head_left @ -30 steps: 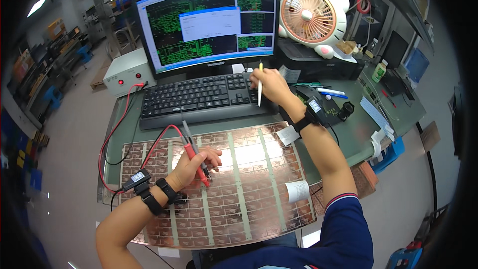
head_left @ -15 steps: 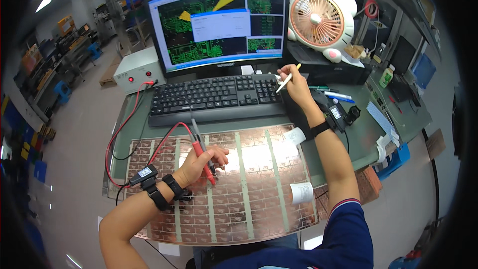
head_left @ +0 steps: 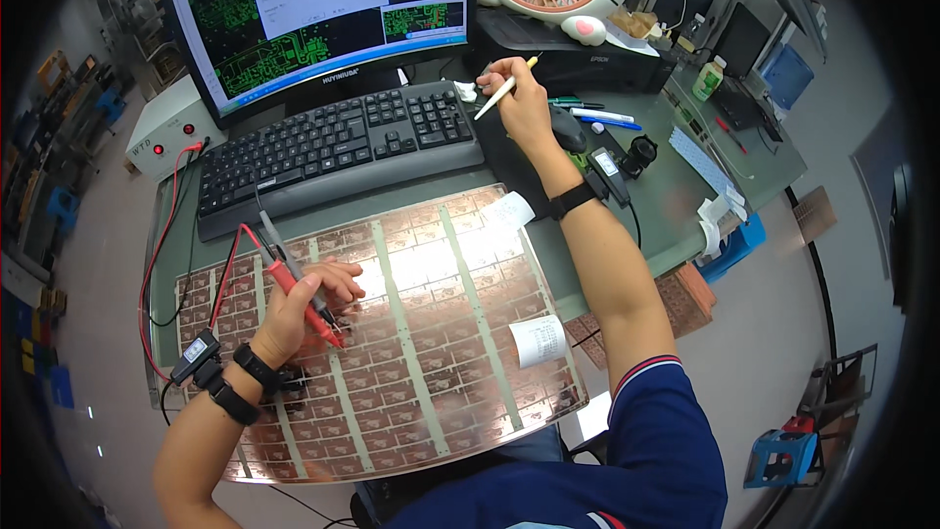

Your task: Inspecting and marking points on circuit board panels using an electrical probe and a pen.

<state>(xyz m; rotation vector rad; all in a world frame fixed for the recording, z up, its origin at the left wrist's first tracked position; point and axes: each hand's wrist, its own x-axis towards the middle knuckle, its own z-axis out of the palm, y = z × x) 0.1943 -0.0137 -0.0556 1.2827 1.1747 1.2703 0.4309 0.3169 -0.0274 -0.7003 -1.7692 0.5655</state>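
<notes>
Two probes [head_left: 282, 275], one red and one grey, are held together in the narrow grip of my left hand [head_left: 286, 321], tips pointing down over the copper-coloured panel [head_left: 436, 333]; from my remote seat I cannot tell whether they touch it. My right hand [head_left: 527, 106] pinches a white pen-like tool [head_left: 495, 98] near the right end of the keyboard [head_left: 333, 140]. The panel lies on the bench [head_left: 666, 198].

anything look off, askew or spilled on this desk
No spill or damage stands out. The near paper slip and far paper slip on the right of the copper sheet curl instead of lying flat. The sheet also seems to jut past the near edge of the table.
</notes>
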